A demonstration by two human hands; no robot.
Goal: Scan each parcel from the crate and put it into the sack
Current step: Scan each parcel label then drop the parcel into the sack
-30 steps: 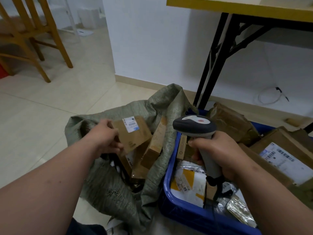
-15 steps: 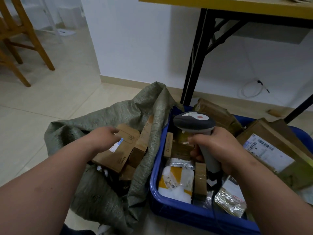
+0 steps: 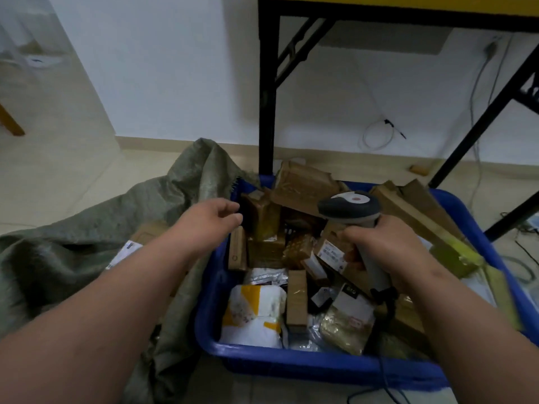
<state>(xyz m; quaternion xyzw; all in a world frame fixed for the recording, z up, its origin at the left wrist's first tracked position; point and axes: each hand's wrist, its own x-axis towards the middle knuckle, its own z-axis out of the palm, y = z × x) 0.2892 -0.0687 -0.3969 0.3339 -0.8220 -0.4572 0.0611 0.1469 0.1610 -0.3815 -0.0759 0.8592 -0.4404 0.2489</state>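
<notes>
**Empty left hand at the crate's far-left corner**

Your left hand (image 3: 214,220) hovers with loose fingers, gripping nothing, over the blue crate (image 3: 320,365) rim. The upright brown parcel (image 3: 262,220) stands just right of it. Your right hand (image 3: 382,246) grips the barcode scanner (image 3: 350,207). The sack (image 3: 73,252) lies left.

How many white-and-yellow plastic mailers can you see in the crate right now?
1. The white-and-yellow mailer lies at the near-left corner of the blue crate, beside an upright cardboard box. Others may be buried under the pile.
</notes>
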